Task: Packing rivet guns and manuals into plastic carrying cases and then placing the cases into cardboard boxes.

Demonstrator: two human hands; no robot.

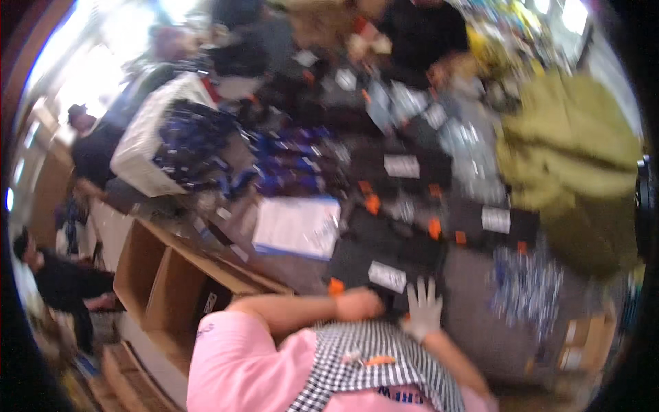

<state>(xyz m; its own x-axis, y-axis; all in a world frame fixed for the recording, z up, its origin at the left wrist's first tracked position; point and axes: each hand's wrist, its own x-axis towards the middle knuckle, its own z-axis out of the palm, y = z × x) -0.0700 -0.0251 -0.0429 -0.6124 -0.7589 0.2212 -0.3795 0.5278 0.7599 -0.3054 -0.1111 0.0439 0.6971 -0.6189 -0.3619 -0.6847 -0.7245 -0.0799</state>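
Observation:
A black folded item, perhaps a garment, lies on the dark table right in front of me, with a white label and orange tags. My right hand, in a white glove, rests flat with fingers spread at its near right edge. At the near left edge is my bare left hand, its fingers curled in. Blur hides whether anything is in the left hand's grip. Beyond them lie another black folded item and one to the right, with similar labels and tags.
A white sheet stack lies left of centre, near a white basket of dark blue items. Open cardboard boxes stand at left. A large olive-green cloth and clear-wrapped pieces are at right. Other people work across the table and at left.

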